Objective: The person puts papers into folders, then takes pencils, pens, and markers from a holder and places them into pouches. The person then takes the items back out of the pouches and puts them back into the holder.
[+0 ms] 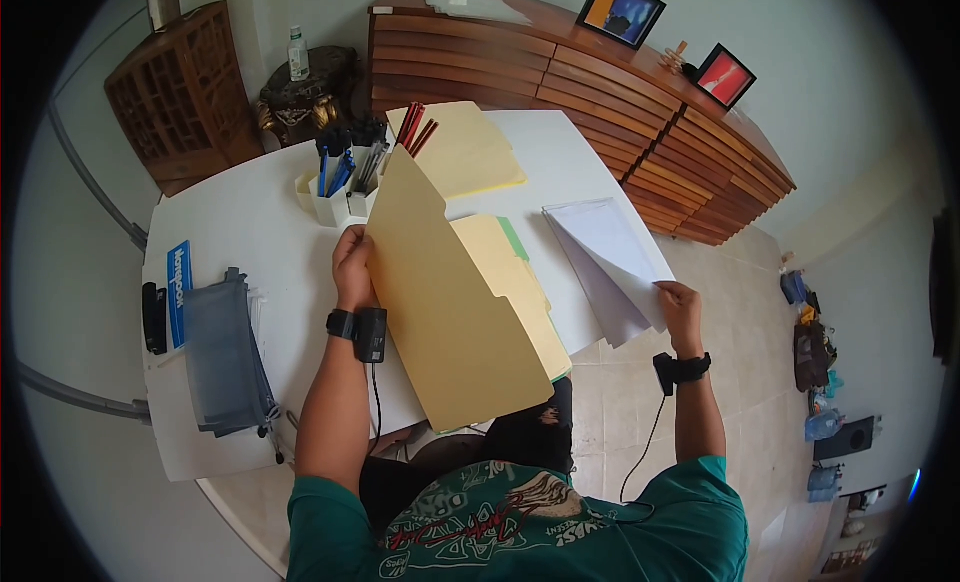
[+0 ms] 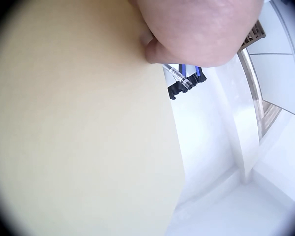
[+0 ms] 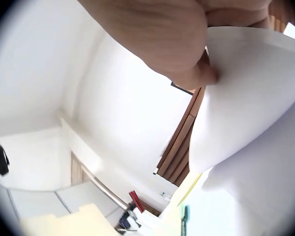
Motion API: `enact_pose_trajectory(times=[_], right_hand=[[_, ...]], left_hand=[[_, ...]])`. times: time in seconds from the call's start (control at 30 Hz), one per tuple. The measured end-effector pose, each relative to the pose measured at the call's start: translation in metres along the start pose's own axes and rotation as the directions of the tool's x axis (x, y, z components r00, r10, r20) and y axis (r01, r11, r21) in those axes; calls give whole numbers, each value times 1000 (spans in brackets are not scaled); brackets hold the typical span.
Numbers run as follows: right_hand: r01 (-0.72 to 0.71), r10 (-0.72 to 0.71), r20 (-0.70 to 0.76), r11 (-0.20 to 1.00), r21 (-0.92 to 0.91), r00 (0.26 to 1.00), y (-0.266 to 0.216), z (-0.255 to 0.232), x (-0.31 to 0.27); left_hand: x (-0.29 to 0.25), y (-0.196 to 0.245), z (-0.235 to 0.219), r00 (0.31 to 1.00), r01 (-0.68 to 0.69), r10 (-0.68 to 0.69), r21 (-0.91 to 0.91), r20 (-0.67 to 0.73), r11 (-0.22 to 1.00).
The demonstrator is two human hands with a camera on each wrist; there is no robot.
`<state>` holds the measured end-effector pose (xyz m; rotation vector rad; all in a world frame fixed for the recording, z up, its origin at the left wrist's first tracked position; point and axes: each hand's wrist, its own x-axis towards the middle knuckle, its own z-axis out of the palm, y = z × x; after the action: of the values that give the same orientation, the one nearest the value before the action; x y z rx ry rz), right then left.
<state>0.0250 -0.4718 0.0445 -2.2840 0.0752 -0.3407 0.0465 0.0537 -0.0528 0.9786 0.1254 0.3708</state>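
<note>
My left hand point(image 1: 352, 269) grips the left edge of a tan file folder point(image 1: 440, 302), whose cover stands raised over the table. Under it, more tabbed folders point(image 1: 519, 292) show, one with a green tab point(image 1: 514, 238). In the left wrist view the folder point(image 2: 78, 128) fills most of the picture, the hand point(image 2: 201, 29) at its edge. On the right, my right hand point(image 1: 682, 314) pinches the near corner of a stack of white paper sheets point(image 1: 605, 252) and lifts it into a curl. The right wrist view shows thumb and fingers on the curled paper point(image 3: 250, 93).
A white holder point(image 1: 335, 207) with blue, black and red pens stands at the back, beside another tan folder point(image 1: 470, 152). A grey zip pouch point(image 1: 225, 352), a blue notepad point(image 1: 179, 292) and a black stapler point(image 1: 154, 318) lie at the left. The wooden cabinet point(image 1: 460, 67) stands behind the table.
</note>
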Motion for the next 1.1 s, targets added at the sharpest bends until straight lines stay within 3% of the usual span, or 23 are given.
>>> enact_pose_trajectory(times=[0.03,0.1,0.13,0.2,0.23,0.3,0.37,0.4,0.43,0.47,0.5,0.53,0.6,0.7,0.73,0.8,0.87,0.9,0.93,0.97,1.0,1.07,1.1], right_hand=[[2,-2,1,1000,1,1000,-14,2,-3],[342,-358,-99,928,-149,928,-50,2,-11],[347,-362,-99,927,-143,927,-70,1,-16],[602,-606,17,787,-135,796,-106,-4,-26],[604,-607,15,787,-126,794,-114,-6,-28],[658,-623,-224,739,145,749,-125,-5,-31],[520,-354,-392,688,506,849,-116,0,-29],[457,-208,-427,615,642,880,-115,3,-28],[424,-158,-426,625,655,891,-104,5,-24],[425,-168,-418,618,661,893,-93,16,-25],[343,-78,-396,669,659,915,-81,29,-31],[255,15,-377,712,655,926,-69,40,-38],[168,16,-332,839,518,943,-56,68,-68],[-9,171,-190,765,644,967,-47,105,-112],[-86,229,-114,711,698,967,-58,110,-125],[-154,216,-30,782,604,976,-71,114,-144],[-189,217,38,737,649,975,-72,114,-155],[-226,143,185,778,586,972,-75,108,-157],[-248,75,333,820,516,940,-79,101,-158],[-341,97,451,797,499,887,-82,93,-154],[-343,99,451,794,501,887,-85,86,-147],[-343,-70,721,845,410,689,-91,75,-127],[-388,-45,778,847,362,627,-95,71,-117]], left_hand=[[1,0,-1,1000,0,0,-12,6,1000],[1,-1,-2,1000,17,-17,-40,-4,999],[2,0,-3,999,35,-36,-67,-13,997],[4,-2,-4,999,33,-35,-132,-12,991],[4,-2,-4,999,35,-38,-201,-8,979],[4,1,-5,1000,24,-25,-196,-2,980],[2,2,-5,1000,5,-7,-199,-6,980],[2,0,-5,994,-105,105,20,-25,994],[1,1,-3,976,-203,215,240,-23,949],[1,2,-2,974,-211,225,242,-34,947],[1,6,2,994,-88,87,-9,-68,996],[0,10,4,996,37,-56,-262,-63,964],[-2,14,6,997,35,-52,-288,-54,957],[-3,13,2,998,48,-57,-268,-25,962],[-1,10,-2,998,12,-22,-177,-55,984],[-2,11,-2,997,-17,11,-75,-76,997],[-7,19,6,993,0,-11,-92,-122,996],[-6,18,4,993,3,-13,-86,-118,996],[-5,14,0,997,-40,29,-174,-65,984],[-3,10,-4,997,-76,74,-264,-18,962],[0,3,-9,997,-74,72,-260,-16,963],[8,-11,-21,991,-129,130,-205,-8,970],[10,-15,-26,992,-128,129,-202,-7,971]])
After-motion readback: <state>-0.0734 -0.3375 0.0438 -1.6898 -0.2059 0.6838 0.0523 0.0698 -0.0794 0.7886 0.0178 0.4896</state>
